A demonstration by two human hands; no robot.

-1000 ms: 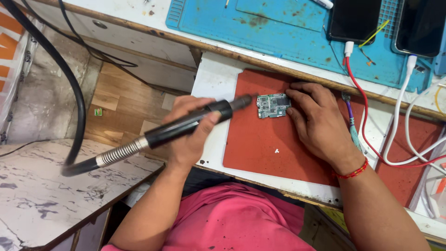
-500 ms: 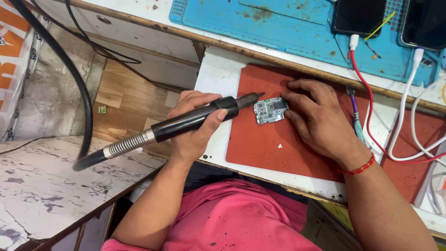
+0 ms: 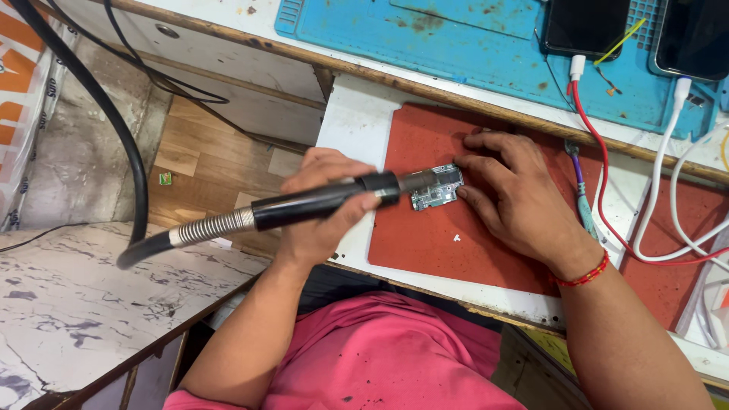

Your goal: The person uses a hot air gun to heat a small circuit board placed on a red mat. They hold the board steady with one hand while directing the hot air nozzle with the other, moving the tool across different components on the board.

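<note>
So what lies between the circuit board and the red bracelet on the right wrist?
The right hand itself: its fingers press the circuit board, and its back runs to the red bracelet, over the red mat. Head view.

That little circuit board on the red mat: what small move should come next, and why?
Probably easing the nozzle of the hot-air tool a touch lower over the circuit board. The left hand already holds the tool with its metal tip at the board's left edge, and the right hand pins the board's right side on the red mat, so it looks steadied.
</note>
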